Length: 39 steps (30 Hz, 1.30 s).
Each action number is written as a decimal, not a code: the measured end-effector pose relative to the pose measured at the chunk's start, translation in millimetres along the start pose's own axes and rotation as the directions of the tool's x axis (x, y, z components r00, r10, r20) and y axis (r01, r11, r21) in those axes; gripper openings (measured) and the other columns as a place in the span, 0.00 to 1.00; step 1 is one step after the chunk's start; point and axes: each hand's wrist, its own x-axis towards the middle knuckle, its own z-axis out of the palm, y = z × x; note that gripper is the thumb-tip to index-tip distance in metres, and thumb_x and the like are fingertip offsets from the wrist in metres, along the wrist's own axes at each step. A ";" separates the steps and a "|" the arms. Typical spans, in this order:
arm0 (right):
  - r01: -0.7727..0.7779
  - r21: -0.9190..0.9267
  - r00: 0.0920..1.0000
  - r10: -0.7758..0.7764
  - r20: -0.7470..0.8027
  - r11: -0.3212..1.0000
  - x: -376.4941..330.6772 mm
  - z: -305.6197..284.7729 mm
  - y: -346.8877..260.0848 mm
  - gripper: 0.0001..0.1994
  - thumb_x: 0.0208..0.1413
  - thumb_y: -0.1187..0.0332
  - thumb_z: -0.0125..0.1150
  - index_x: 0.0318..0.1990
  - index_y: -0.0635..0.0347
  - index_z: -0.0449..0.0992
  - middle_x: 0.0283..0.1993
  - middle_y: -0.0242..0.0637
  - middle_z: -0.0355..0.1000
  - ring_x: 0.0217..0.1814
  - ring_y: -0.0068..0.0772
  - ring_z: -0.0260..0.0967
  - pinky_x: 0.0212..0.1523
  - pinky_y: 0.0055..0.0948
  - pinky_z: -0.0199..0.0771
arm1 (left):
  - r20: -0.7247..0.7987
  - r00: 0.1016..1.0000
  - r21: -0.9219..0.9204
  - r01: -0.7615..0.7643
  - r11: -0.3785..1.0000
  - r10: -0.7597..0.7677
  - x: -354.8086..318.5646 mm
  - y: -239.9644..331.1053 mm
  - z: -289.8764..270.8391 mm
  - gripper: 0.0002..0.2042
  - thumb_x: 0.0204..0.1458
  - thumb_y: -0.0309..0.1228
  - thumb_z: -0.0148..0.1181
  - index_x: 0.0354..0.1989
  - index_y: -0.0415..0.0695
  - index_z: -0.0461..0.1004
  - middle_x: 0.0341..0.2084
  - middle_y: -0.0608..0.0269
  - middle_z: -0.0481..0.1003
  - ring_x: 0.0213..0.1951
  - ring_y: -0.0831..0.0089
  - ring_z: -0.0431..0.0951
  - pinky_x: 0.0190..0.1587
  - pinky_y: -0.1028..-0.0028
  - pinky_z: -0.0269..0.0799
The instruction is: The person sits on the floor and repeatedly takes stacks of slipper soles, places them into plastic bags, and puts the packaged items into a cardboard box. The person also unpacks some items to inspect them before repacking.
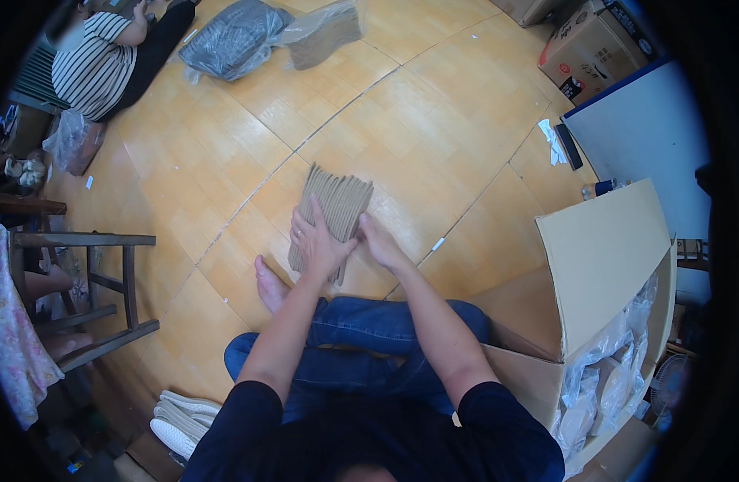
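In front of my crossed legs, a stack of thin, flat grey-brown pieces stands packed side by side, its edges facing up. My left hand lies over its near left part, fingers reaching along the stack and the thumb toward the right, gripping it. At the right edge, my right hand is closed against the stack with its fingers curled. The underside of the stack and some of my fingertips are hidden.
On my right, an open cardboard box holds plastic-wrapped pale pieces. White soles lie at lower left. A wooden stool frame stands left. Grey plastic-wrapped bundles rest at the far side, near a seated person in a striped shirt.
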 end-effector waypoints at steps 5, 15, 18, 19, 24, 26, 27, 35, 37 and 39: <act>0.051 -0.233 0.843 -0.167 -0.511 0.971 0.5 -22.2 -9.4 0.31 0.68 0.50 0.36 0.70 0.64 0.51 0.72 0.54 0.49 0.75 0.48 0.44 0.73 0.36 0.41 | 0.280 0.787 -0.049 -0.560 0.827 0.550 37.1 -33.1 -25.9 0.60 0.25 0.48 0.73 0.71 0.46 0.45 0.62 0.36 0.52 0.64 0.40 0.52 0.67 0.49 0.45; 0.162 -0.363 0.903 -0.286 -0.319 0.918 0.1 -16.9 -3.2 0.31 0.68 0.49 0.33 0.71 0.58 0.49 0.76 0.48 0.37 0.78 0.45 0.34 0.74 0.34 0.38 | 0.292 0.811 0.068 -0.547 0.835 0.507 10.8 -57.5 -10.4 0.66 0.25 0.63 0.70 0.71 0.39 0.42 0.69 0.34 0.38 0.71 0.40 0.37 0.69 0.44 0.27; 0.203 -0.385 0.913 -0.316 -0.257 0.900 -0.1 -5.1 -0.8 0.31 0.67 0.49 0.33 0.71 0.58 0.50 0.77 0.47 0.36 0.78 0.45 0.34 0.74 0.34 0.39 | 0.292 0.822 0.054 -0.524 0.850 0.489 7.6 -55.8 -5.3 0.67 0.25 0.64 0.70 0.71 0.38 0.41 0.69 0.32 0.37 0.71 0.39 0.34 0.69 0.44 0.26; 0.216 -0.362 0.909 -0.322 -0.263 0.907 0.4 -1.8 0.5 0.30 0.67 0.50 0.34 0.70 0.58 0.51 0.76 0.48 0.38 0.78 0.45 0.35 0.74 0.34 0.39 | 0.294 0.811 0.032 -0.537 0.843 0.506 8.9 -55.3 -4.7 0.67 0.25 0.64 0.70 0.71 0.37 0.41 0.69 0.31 0.37 0.71 0.38 0.34 0.69 0.44 0.27; 0.252 -0.222 0.875 -0.320 -0.364 0.942 2.1 1.3 8.7 0.27 0.68 0.52 0.35 0.66 0.61 0.59 0.73 0.49 0.47 0.76 0.45 0.41 0.73 0.33 0.41 | 0.330 0.739 -0.020 -0.617 0.787 0.588 16.9 -57.9 -11.6 0.65 0.24 0.58 0.72 0.71 0.39 0.42 0.68 0.28 0.37 0.71 0.38 0.35 0.70 0.44 0.29; 0.254 -0.206 0.863 -0.318 -0.394 0.945 3.9 -0.3 11.4 0.26 0.69 0.53 0.35 0.64 0.61 0.62 0.71 0.49 0.52 0.75 0.44 0.44 0.73 0.33 0.42 | 0.400 0.717 -0.009 -0.620 0.785 0.571 22.9 -58.5 -14.6 0.64 0.24 0.55 0.72 0.71 0.41 0.42 0.68 0.28 0.37 0.70 0.38 0.37 0.70 0.45 0.30; 0.266 -0.204 0.854 -0.328 -0.403 0.942 5.2 -0.4 13.0 0.26 0.69 0.53 0.35 0.64 0.61 0.62 0.70 0.49 0.52 0.75 0.44 0.45 0.73 0.34 0.42 | 0.413 0.714 -0.003 -0.619 0.785 0.565 25.9 -58.2 -14.9 0.64 0.23 0.54 0.72 0.72 0.42 0.42 0.68 0.28 0.38 0.70 0.39 0.39 0.70 0.45 0.32; 0.279 -0.077 0.848 -0.283 -0.448 0.957 13.9 2.7 10.3 0.27 0.69 0.51 0.31 0.62 0.62 0.65 0.65 0.50 0.60 0.69 0.43 0.55 0.70 0.34 0.48 | 0.334 0.710 -0.071 -0.636 0.768 0.619 30.9 -53.1 -15.8 0.65 0.21 0.50 0.75 0.71 0.42 0.41 0.63 0.36 0.50 0.64 0.39 0.50 0.67 0.48 0.42; 0.244 -0.051 0.909 -0.247 -0.337 0.968 2.2 -0.6 -7.3 0.30 0.69 0.47 0.28 0.63 0.61 0.65 0.64 0.46 0.62 0.66 0.39 0.58 0.68 0.34 0.52 | 0.330 0.766 -0.059 -0.566 0.822 0.551 14.2 -52.5 -24.4 0.65 0.21 0.49 0.75 0.71 0.41 0.41 0.60 0.37 0.52 0.63 0.39 0.51 0.67 0.48 0.43; 0.155 0.085 0.964 -0.131 -0.233 0.984 -11.3 -4.5 -40.5 0.32 0.68 0.44 0.27 0.63 0.61 0.64 0.62 0.45 0.64 0.63 0.36 0.61 0.66 0.34 0.55 | 0.260 0.818 -0.127 -0.498 0.858 0.513 -1.0 -48.6 -38.8 0.66 0.21 0.48 0.75 0.71 0.41 0.40 0.59 0.38 0.53 0.63 0.39 0.52 0.66 0.48 0.44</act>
